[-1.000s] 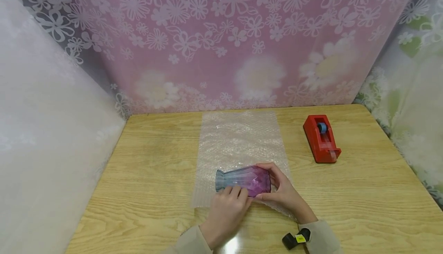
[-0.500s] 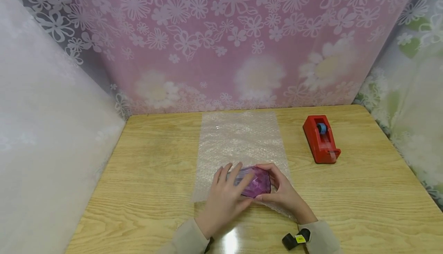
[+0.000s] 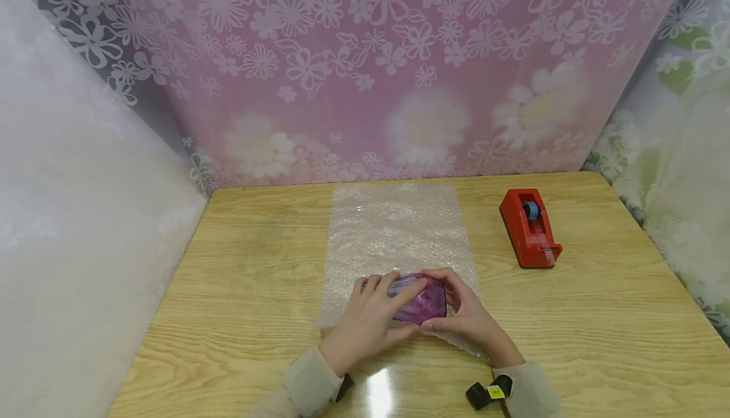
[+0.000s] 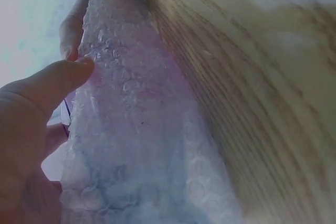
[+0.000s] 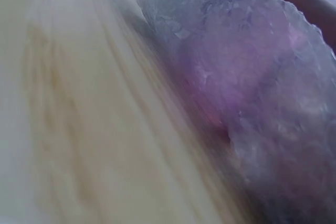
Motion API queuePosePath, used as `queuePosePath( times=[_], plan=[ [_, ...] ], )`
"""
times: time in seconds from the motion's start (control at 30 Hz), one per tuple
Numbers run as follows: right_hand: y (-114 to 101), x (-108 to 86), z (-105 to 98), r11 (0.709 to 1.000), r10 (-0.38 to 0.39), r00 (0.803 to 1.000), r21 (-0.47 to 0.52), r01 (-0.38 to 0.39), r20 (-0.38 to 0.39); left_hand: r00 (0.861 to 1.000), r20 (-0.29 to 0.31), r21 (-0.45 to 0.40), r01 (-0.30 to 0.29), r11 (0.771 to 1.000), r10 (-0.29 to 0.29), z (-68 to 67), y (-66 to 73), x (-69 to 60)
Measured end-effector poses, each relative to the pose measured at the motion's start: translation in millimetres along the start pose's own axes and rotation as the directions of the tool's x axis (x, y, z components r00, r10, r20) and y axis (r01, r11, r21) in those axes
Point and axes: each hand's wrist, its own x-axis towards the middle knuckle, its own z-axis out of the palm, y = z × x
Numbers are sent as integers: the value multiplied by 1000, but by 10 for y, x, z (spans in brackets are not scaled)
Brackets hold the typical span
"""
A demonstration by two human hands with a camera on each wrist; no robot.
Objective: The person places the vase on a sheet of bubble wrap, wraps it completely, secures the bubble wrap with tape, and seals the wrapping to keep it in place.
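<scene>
A faceted glass vase [image 3: 426,305], fading from blue to purple, lies on its side across the near part of a sheet of bubble wrap [image 3: 399,228]. My left hand [image 3: 367,320] holds the vase across its neck and body, fingers over the top and thumb on the near side; the neck is hidden beneath it. At the purple base, my right hand [image 3: 470,320] grips the vase between thumb and fingers. In the left wrist view, the left thumb [image 4: 65,80] presses the bubble wrap [image 4: 136,114] against the vase's near side. Bubble wrap [image 5: 236,51] also covers that side in the right wrist view.
A red tape dispenser [image 3: 527,231] stands at the back right of the wooden table [image 3: 239,278]. Floral curtains [image 3: 365,88] hang behind and on both sides. A black wrist device [image 3: 488,394] sits at the right sleeve.
The left hand has lifted its curled fingers from the vase's near edge and spread them over its top, covering the neck. My right hand stays at the base.
</scene>
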Motion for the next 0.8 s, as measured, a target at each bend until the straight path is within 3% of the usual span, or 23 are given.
queuePosePath(
  times=[0.2,0.37,0.47,0.7,0.8],
  plan=[
    [-60,-1,-10,999,28,1000,-14,-28,-4,1000,25,-24,8,1000,-8,-29,1,20],
    [-123,13,-6,988,-15,999,-154,8,-41,999,38,-36,15,999,-13,-51,2,35],
    [-154,19,-2,964,-61,997,-261,48,-40,999,38,-34,18,999,-17,-52,-8,42],
    [-229,7,16,904,-172,985,-392,168,24,997,77,-38,26,999,-23,-67,-42,63],
    [-276,-10,34,859,-209,977,-470,202,38,995,100,-29,26,999,-23,-71,-55,75]
  ],
)
